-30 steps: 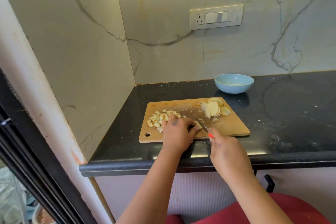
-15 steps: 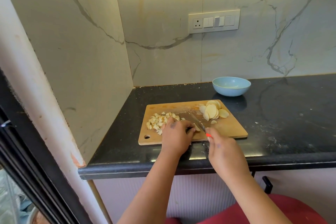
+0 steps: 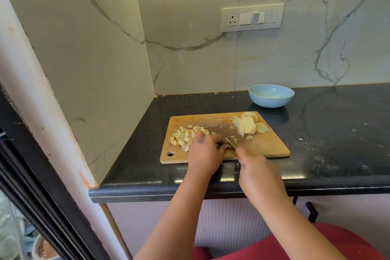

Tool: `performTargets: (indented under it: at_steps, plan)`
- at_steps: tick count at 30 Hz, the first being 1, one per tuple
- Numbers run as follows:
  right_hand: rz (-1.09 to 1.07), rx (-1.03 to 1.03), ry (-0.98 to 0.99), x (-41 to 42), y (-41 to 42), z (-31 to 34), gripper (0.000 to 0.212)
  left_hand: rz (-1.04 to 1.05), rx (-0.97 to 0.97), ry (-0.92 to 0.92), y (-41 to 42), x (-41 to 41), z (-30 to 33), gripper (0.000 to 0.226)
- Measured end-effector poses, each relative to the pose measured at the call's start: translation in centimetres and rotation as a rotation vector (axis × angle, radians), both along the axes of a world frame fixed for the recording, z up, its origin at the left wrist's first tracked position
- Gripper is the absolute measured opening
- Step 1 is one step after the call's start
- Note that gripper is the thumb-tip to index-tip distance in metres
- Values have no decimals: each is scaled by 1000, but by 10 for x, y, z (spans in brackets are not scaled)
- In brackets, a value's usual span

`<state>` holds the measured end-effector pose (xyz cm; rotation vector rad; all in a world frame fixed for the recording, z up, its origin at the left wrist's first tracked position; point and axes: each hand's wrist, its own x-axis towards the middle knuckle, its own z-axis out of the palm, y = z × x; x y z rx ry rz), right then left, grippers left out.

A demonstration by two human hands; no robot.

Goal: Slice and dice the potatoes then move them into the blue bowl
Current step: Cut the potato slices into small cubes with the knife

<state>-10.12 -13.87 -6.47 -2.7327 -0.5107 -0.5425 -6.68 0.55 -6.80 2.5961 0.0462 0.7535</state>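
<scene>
Here, knife (image 3: 228, 141) angled up-left, right hand (image 3: 253, 167) gripping

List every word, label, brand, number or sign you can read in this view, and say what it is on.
None: no readable text anywhere in this view.
Switch plate: a socket and rocker switches, no legible markings.
Blue bowl, cutting board and knife: no print or brand visible.

blue bowl (image 3: 271, 95) | tan cutting board (image 3: 266, 145) | black countertop (image 3: 337, 133) | grey-veined white wall (image 3: 295, 59)
</scene>
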Motion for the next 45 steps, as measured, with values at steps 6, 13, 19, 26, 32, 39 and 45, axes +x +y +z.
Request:
performTargets:
  at_steps: [6, 13, 19, 26, 32, 39, 45]
  plan:
    - [-9, 88, -20, 8, -3, -3, 16, -12, -26, 29, 2, -2, 0, 18]
    - [79, 354, -47, 1, -16, -2, 17, 1, -85, 0, 2, 0, -3, 23]
    - [15, 427, 339, 7, -35, 16, 11, -57, -164, -97, -3, -5, 4, 23]
    - [44, 793, 698, 4, -86, 21, 11, -58, -289, -90, -4, -6, 7, 15]
    - [127, 936, 670, 13, -85, 37, 13, 13, -235, -88, -10, 2, 7, 21]
    - [120, 839, 190, 35, -37, 9, 10, 67, -267, -73, -18, 11, 14, 23]
    - [61, 853, 35, 46, -38, -4, 14, 68, -271, -120, -17, 16, 23, 40]
